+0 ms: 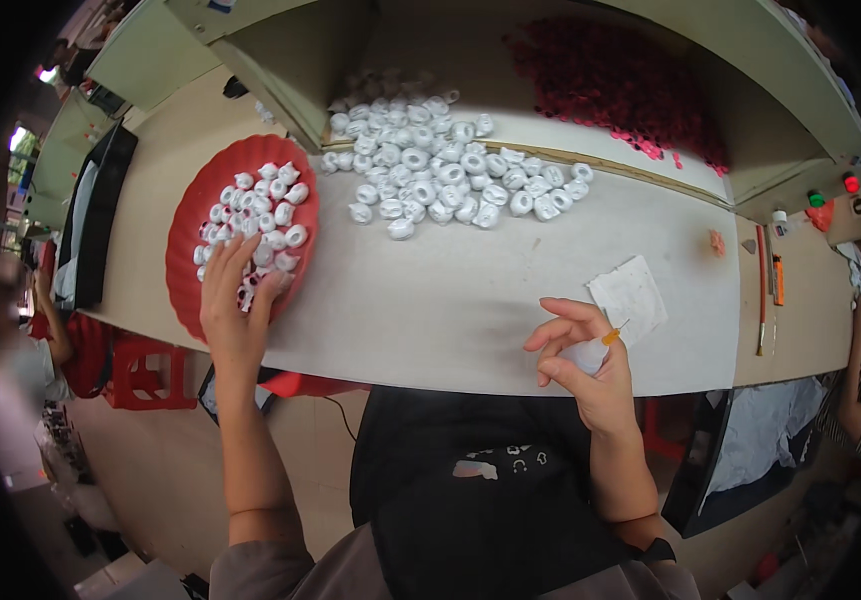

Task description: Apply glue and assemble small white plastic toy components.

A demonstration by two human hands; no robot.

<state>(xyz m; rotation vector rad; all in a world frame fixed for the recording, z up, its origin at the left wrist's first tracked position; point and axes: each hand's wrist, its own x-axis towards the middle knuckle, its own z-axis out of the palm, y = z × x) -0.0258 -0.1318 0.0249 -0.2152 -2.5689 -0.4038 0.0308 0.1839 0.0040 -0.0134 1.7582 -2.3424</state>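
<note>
My left hand point(237, 292) reaches over the near side of a red scalloped basin point(182, 225), fingers and thumb apart. It touches or hovers just above small white rounded pieces point(268, 205) piled there; a few show dark pink centres. Whether a piece lies under the fingertips is partly hidden. Over the near right of the white work surface, my right hand point(590, 370) is closed around a small whitish squeeze bottle point(583, 353) with an orange needle tip point(611, 337). The needle points up and to the right.
A large heap of white pieces point(420, 165) spills from a shelf compartment. Pink discs point(620, 85) lie in the compartment to its right. A folded white cloth point(632, 297) sits behind my right hand. Further right are a red brush point(762, 300), an orange tube point(778, 282) and small bottles point(816, 199).
</note>
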